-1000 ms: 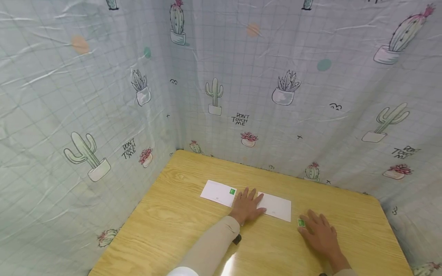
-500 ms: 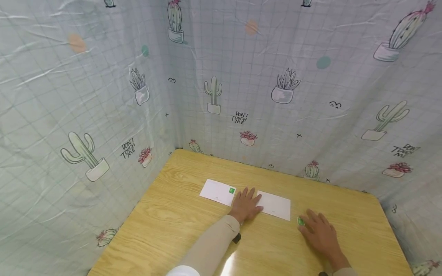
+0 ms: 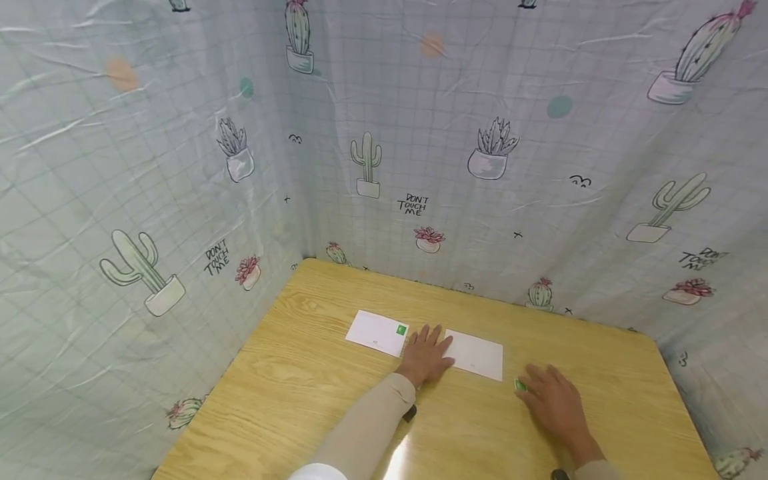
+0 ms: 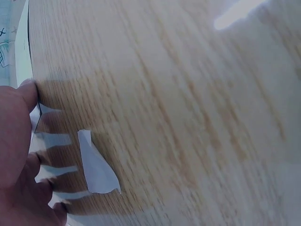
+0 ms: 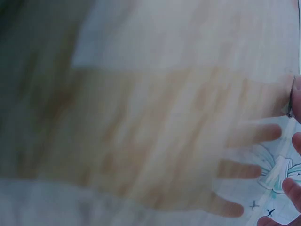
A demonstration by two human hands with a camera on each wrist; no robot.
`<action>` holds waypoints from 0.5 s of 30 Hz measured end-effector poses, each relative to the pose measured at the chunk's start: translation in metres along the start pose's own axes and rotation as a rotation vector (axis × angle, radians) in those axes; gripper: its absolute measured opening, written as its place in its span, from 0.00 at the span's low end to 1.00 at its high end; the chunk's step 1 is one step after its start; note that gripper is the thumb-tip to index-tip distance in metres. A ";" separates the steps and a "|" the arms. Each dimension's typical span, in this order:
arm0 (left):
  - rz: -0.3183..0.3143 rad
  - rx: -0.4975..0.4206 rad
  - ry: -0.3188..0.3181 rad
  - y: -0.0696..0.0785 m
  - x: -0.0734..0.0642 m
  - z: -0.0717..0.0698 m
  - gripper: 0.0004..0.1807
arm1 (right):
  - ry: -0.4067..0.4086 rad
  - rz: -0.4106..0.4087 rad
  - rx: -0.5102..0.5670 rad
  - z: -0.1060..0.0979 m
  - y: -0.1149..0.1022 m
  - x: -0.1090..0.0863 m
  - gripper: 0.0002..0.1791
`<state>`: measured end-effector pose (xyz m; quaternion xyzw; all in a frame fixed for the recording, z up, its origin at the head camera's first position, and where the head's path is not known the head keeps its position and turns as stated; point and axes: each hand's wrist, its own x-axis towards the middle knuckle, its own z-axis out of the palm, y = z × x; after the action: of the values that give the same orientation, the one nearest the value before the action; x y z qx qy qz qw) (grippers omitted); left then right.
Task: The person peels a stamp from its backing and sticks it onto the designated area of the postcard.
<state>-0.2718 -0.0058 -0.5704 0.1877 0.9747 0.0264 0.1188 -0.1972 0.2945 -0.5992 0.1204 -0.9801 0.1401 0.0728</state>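
Note:
My left hand (image 3: pixel 424 357) has its fingers spread flat. Its thumb side touches the left end of a blank white envelope (image 3: pixel 477 355), and its little-finger side is close to another white envelope (image 3: pixel 375 332) with a green stamp (image 3: pixel 401 329) in its corner. My right hand (image 3: pixel 556 403), to the right, pinches a second green stamp (image 3: pixel 519 385) between thumb and index finger; the other fingers extend forward. In the right wrist view, the thumb (image 5: pixel 296 96) and fingers are at the right edge. Below the left palm, the left wrist view shows a small white paper scrap (image 4: pixel 96 167).
The wooden table (image 3: pixel 288 393) reaches back to a cactus-print curtain (image 3: pixel 444 133) behind and a curtain wall (image 3: pixel 90 167) on the left. Light glares off the tabletop near the left sleeve (image 3: pixel 366 420).
The right thumb and index finger have closed in on the second stamp, which shows smaller and more covered. The left hand stays in place on the envelope. The head view has shifted slightly.

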 end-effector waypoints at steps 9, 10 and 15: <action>0.000 -0.006 -0.006 -0.001 0.001 0.002 0.33 | 0.047 -0.021 -0.023 0.004 0.000 0.001 0.17; 0.000 -0.007 -0.007 -0.001 0.001 0.002 0.33 | 0.059 -0.024 -0.017 0.004 -0.001 0.001 0.16; 0.001 -0.005 -0.004 -0.001 0.001 0.003 0.33 | 0.120 -0.043 0.004 0.007 -0.001 0.002 0.12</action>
<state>-0.2726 -0.0065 -0.5741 0.1879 0.9743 0.0283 0.1211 -0.1999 0.2915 -0.6051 0.1330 -0.9708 0.1476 0.1343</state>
